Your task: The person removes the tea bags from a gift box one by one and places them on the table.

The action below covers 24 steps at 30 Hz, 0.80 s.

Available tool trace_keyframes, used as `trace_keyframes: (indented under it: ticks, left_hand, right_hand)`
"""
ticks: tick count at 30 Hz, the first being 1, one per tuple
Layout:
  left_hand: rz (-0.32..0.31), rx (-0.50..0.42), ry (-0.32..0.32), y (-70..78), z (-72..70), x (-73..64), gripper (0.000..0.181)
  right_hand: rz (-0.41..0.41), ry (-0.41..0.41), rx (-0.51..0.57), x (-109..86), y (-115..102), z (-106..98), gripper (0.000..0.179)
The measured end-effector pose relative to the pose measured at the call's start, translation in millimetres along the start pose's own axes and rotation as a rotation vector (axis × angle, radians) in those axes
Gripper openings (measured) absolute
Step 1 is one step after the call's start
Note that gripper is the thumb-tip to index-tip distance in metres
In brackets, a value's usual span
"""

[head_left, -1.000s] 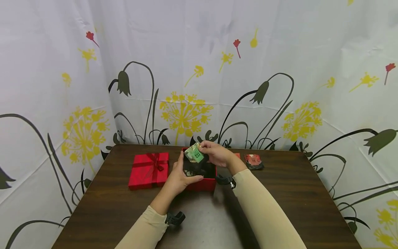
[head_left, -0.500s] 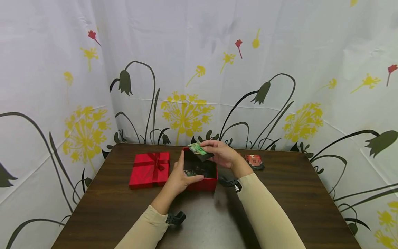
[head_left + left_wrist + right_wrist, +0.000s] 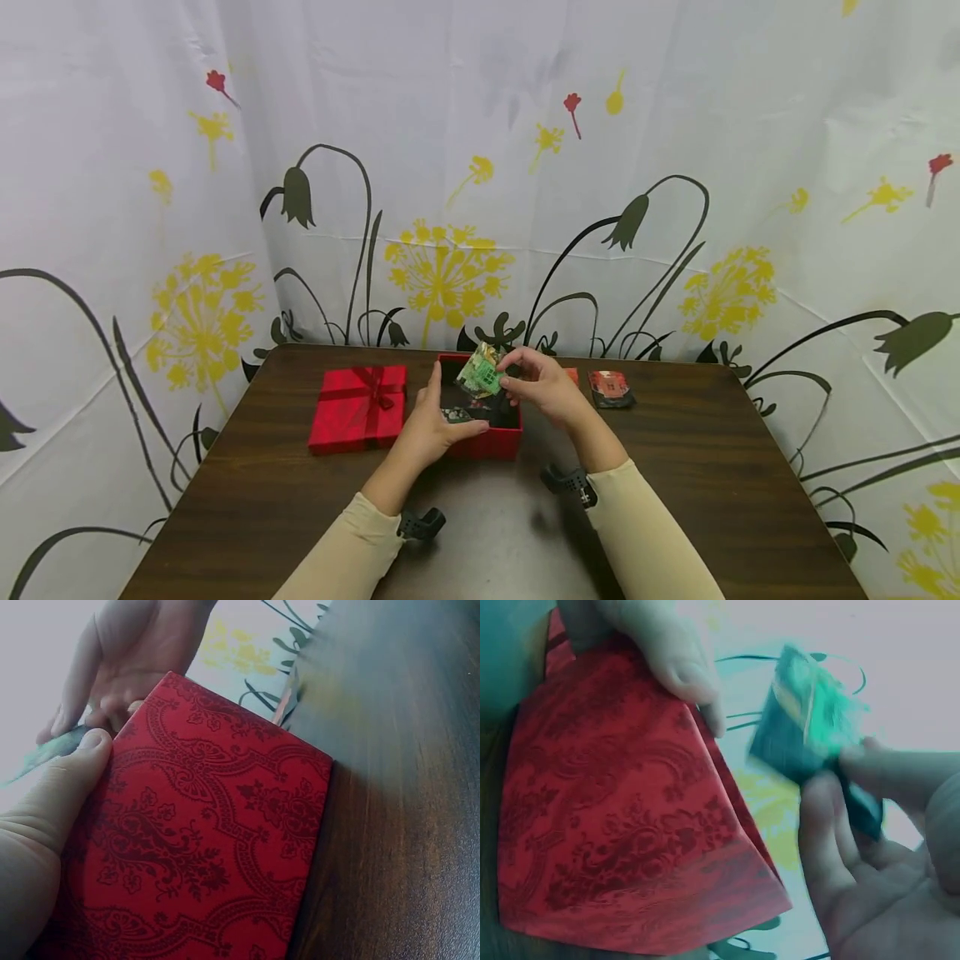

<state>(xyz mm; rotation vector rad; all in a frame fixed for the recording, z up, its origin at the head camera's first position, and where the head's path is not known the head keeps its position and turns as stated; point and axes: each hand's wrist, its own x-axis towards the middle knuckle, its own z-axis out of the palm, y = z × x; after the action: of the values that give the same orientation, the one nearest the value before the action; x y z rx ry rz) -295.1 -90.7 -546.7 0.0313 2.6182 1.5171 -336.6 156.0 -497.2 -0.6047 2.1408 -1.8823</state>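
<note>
On table (image 3: pixel 712 475): packet (image 3: pixel 480 375), more face-on than before, pinched by right hand (image 3: pixel 546 387) above box (image 3: pixel 486 444); left hand (image 3: pixel 429 433) spread wide at its left; far edge close behind, room near right.

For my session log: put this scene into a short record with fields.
Left hand: rests at the near left corner of the red patterned box
Right hand: pinches a small flat green and black packet over the box
Lid: square, red, dark red ribbon bow; left of the box
Right of box: flat red and black packet; orange-red item, partly hidden
Surface: dark brown wood-grain table
</note>
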Motion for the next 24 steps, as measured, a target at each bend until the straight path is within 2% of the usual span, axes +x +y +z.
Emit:
trace_keyframes:
  ticks: [5, 12, 15, 19, 22, 24]
  left_hand:
    - [-0.012, -0.021, -0.003, -0.2, -2.3, 1.0, 0.143]
    - [0.004, -0.026, -0.006, -2.2, 1.2, 0.6, 0.143]
    - [0.006, -0.013, 0.000, -1.6, 1.2, 1.0, 0.145]
    - [0.002, -0.010, -0.001, 1.3, 1.3, 2.1, 0.142]
    - [0.008, -0.016, -0.005, 0.4, 2.6, 1.5, 0.141]
    - [0.009, -0.019, -0.005, -1.0, 3.7, 1.3, 0.143]
  right_hand:
    - [-0.124, 0.143, -0.160, -14.2, -8.4, 0.3, 0.020]
    - [-0.209, 0.369, -0.310, -41.9, -18.3, -12.0, 0.013]
    - [-0.313, 0.456, -0.398, -49.4, -19.7, -22.4, 0.011]
    - [-0.500, 0.576, -0.518, -56.1, -23.0, -39.5, 0.018]
    - [-0.527, 0.634, -0.529, -63.7, -24.6, -51.1, 0.021]
    - [-0.485, 0.649, -0.523, -68.9, -24.7, -57.5, 0.021]
